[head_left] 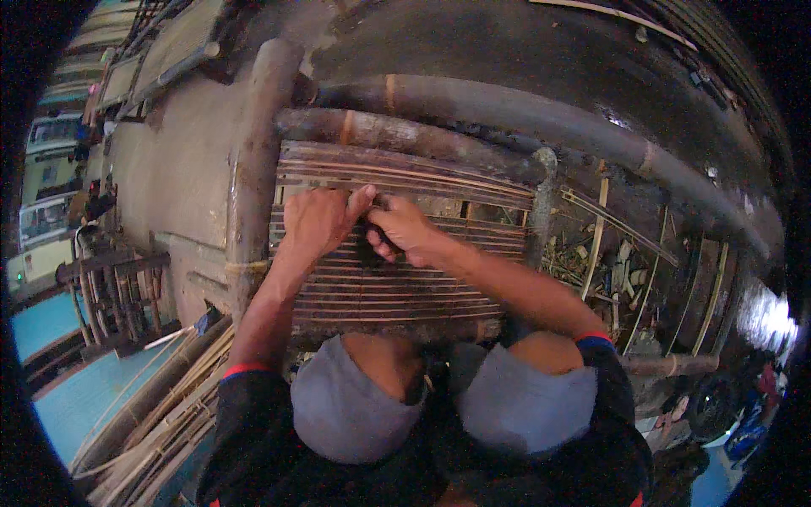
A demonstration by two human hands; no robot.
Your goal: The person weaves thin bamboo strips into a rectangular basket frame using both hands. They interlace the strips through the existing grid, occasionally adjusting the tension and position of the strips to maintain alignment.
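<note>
Grey, worn ground (182, 169) fills the upper left of the frame, with blue flooring (51, 329) at the left edge and dim clutter along the right rim. At the centre lies a wooden frame strung with thin brown slats (405, 280), their long axis running left to right and dipping a little toward the right. The left hand (321, 218) and the right hand (407, 226) meet over the upper part of the slats, left of their middle, so most of their length stretches rightward from the grip. Fingers of both are bent and the thumbs come close together; whether they pinch a slat or some small piece cannot be told, since the fingers hide it. Left hand is nearer the thick post (253, 169); right hand is nearer a wider opening among the slats, just to its right. Above the fingers, a rail (405, 131) and a longer pole (524, 100) bound the upper side, while a stubby upright (545, 198) closes the right end. The right forearm (524, 287) slants across the slats and covers part of their right side; the knees (359, 410) sit close below. Long strips (173, 414) lie heaped at lower left, and offcuts (621, 275) litter the right.
</note>
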